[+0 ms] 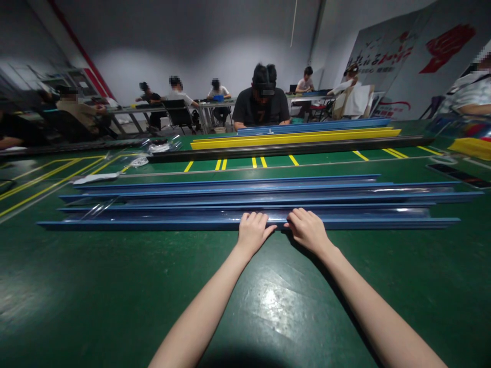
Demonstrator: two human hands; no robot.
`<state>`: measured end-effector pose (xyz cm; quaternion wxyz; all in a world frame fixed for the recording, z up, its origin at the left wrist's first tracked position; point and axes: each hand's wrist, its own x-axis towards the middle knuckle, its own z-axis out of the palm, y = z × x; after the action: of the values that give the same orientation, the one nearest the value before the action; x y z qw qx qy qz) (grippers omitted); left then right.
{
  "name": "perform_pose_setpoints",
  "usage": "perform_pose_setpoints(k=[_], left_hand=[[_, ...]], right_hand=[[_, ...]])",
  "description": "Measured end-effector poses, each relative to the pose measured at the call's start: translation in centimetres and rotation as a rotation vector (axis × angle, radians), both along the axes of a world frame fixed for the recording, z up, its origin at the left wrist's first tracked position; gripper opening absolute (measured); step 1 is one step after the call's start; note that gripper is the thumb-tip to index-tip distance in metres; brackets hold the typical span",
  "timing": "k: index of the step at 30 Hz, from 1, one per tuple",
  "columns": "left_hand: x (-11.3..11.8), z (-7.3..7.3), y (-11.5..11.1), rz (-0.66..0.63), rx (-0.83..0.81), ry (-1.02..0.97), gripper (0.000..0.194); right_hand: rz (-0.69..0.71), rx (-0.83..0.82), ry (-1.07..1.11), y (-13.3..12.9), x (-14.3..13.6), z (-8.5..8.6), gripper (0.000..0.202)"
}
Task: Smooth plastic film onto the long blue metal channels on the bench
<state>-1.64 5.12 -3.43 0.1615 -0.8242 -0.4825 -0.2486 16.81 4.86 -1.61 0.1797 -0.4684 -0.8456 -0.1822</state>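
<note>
Long blue channel strips lie side by side across the green table, with clear film over parts of them. At the middle of the nearest blue strip [153, 224], my left hand [253, 231] curls its fingers over the edge, thumb pointing right along it. Just to the right, my right hand [307, 229] has its fingers bent around the same strip's edge. A small gap separates the two hands. The fingertips of both are partly hidden behind the strip's rim and the clear film [284, 213].
Beyond a grey line on the green table [153, 296] lie a black strip [307, 147], a yellow strip [299, 138] and another blue strip [326, 125]. A person [263, 102] sits opposite. A phone [458, 175] lies right; crumpled plastic [140, 161] lies left.
</note>
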Motion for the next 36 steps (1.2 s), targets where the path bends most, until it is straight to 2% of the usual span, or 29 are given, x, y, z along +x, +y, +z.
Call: perform_pose_setpoints(k=[6,12,19,27,36], left_hand=[[-0.2,-0.1,0.0,-0.068,-0.014,-0.038,0.026],[-0.1,-0.1,0.0,-0.132,0.006,-0.012,0.026],[-0.1,-0.1,-0.1,-0.032,0.037,-0.012,0.030],[0.0,-0.3,0.0,0.006,0.019,-0.031,0.033],[0.4,-0.2,0.0,0.022,0.011,-0.024,0.035]], right_hand=[[-0.015,-0.047,-0.044,0.0,0.0,0.5,0.020],[-0.051,-0.057,-0.068,-0.1,1.5,0.7,0.021],[-0.140,-0.102,-0.056,-0.3,3.9,1.2,0.018],[-0.248,-0.174,-0.007,-0.4,6.5,1.5,0.017],[-0.264,-0.177,0.015,-0.6,6.8,1.7,0.020]])
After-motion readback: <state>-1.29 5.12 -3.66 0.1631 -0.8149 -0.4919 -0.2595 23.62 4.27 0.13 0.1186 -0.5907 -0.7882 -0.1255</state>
